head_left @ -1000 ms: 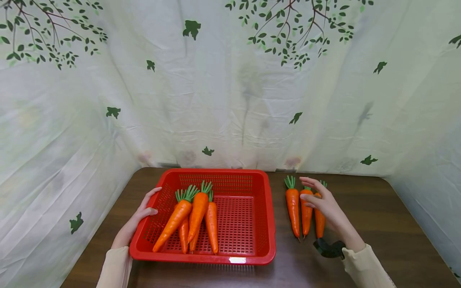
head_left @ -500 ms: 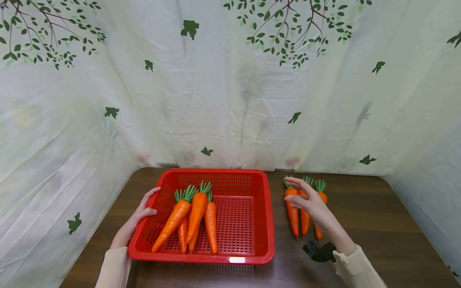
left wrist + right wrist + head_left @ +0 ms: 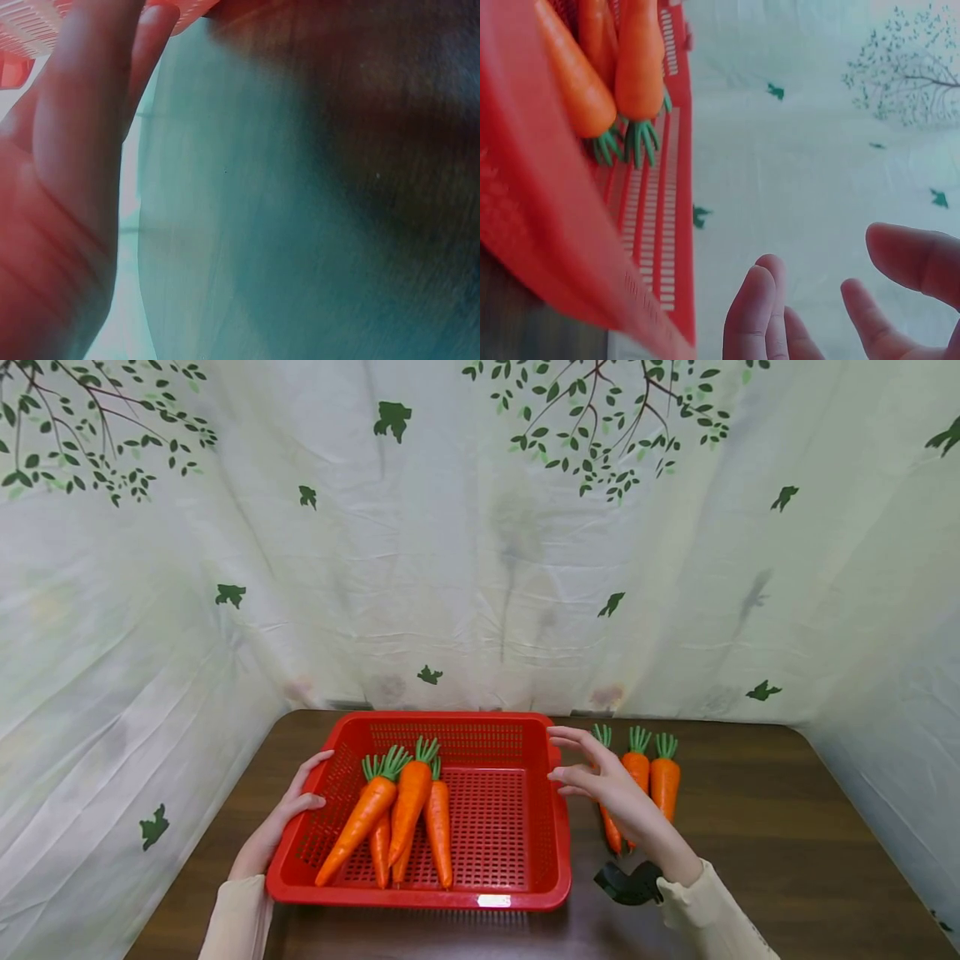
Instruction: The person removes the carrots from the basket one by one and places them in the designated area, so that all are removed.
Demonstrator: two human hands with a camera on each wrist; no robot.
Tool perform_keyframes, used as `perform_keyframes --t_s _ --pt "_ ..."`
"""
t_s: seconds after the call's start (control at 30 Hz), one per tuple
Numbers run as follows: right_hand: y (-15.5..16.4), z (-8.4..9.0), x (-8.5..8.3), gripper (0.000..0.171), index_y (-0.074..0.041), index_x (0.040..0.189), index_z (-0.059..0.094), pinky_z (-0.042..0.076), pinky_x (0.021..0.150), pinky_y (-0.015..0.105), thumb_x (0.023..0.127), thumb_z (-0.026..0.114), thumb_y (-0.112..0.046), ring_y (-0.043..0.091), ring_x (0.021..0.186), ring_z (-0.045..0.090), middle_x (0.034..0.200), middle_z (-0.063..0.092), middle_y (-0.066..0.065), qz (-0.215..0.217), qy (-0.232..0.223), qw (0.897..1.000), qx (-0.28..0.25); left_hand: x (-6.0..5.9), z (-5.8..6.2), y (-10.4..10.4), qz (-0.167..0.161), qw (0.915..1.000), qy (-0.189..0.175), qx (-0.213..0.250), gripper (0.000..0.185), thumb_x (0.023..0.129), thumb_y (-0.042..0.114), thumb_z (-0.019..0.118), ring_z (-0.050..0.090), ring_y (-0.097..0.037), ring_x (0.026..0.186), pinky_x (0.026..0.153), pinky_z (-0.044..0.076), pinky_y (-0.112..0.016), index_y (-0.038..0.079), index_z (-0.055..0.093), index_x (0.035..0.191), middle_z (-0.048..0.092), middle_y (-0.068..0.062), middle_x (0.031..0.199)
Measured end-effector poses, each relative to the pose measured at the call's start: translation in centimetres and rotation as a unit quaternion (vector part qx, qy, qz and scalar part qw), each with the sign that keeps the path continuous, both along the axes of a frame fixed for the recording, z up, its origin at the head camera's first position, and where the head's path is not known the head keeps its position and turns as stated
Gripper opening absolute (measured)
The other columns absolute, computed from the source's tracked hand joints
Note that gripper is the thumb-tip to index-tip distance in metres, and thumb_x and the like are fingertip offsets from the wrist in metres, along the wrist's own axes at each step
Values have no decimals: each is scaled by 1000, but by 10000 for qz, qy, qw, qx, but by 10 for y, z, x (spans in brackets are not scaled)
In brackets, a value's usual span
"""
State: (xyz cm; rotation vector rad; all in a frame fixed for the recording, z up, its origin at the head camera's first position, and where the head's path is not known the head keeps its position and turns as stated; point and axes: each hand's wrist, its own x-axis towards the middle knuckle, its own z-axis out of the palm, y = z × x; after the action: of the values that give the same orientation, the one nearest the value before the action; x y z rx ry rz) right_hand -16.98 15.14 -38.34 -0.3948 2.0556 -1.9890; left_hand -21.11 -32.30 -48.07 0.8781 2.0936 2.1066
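My left hand (image 3: pixel 287 814) holds the left rim of a red plastic basket (image 3: pixel 558 860), its thumb and fingertips at the rim. Inside the basket, toward its left, lie several orange carrots (image 3: pixel 360 827) with green tops. My right hand (image 3: pixel 607 781) is over the basket's right rim with fingers spread and nothing held. In the right wrist view its fingers (image 3: pixel 750 307) stand apart, beside the basket wall (image 3: pixel 682 172). On the table to the right lie three carrots (image 3: pixel 665 783), partly hidden behind my right hand and forearm.
The dark wooden table (image 3: pixel 780 843) extends right of the loose carrots. A pale cloth curtain (image 3: pixel 480 568) with printed leaves stands behind and at both sides. A black curved band (image 3: pixel 628 883) sits at my right wrist.
My right hand has moved left, from above the loose carrots to the basket's right rim, with nothing in it. My left hand and the basket have stayed in place.
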Motion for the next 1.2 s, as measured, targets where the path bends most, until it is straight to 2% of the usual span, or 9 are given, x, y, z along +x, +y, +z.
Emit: perform_keyframes --t_s 0.17,0.3,0.5,0.63,1.0,1.2 --pt "-14 0 -1 53 -19 143 39 47 90 44 94 60 -19 33 106 57 144 36 12 153 -89 9998 -52 1 1 0 -5 9998 -175 -39 72 82 -9 38 54 -10 103 82 47 -23 26 35 145 48 4 124" --pt "-24 -1 -2 54 -18 144 38 47 90 44 94 59 -19 29 104 58 143 36 13 346 -43 9994 -92 1 0 -1 22 9999 -142 -88 73 81 -9 38 54 -10 102 82 47 -23 25 35 145 48 4 124" --pt "-39 -4 -6 54 -13 144 37 48 89 44 94 59 -16 32 103 58 141 36 17 625 -77 9977 -238 0 0 -1 -9 10000 -31 -74 73 81 -9 38 54 -10 102 82 46 -22 26 36 145 47 5 124" --pt "-50 -6 -8 54 -14 143 39 48 88 43 93 60 -14 34 104 57 140 38 16 745 -192 9966 -296 0 1 -1 3 9999 -106 -101 73 82 -8 37 54 -10 102 81 47 -23 27 35 145 46 4 125" --pt "-78 -9 -13 52 -17 142 41 50 85 41 93 59 -12 37 104 57 137 41 16 922 -607 9922 -584 2 2 -2 -12 9996 -276 -88 72 83 -7 37 53 -12 104 82 47 -25 26 33 147 45 3 127" --pt "-90 -10 -17 52 -14 143 40 51 84 41 94 57 -11 38 105 57 136 42 18 966 -832 9889 -765 1 1 -1 -7 9998 -195 -50 72 82 -8 37 54 -11 102 81 48 -24 27 35 145 46 4 125"
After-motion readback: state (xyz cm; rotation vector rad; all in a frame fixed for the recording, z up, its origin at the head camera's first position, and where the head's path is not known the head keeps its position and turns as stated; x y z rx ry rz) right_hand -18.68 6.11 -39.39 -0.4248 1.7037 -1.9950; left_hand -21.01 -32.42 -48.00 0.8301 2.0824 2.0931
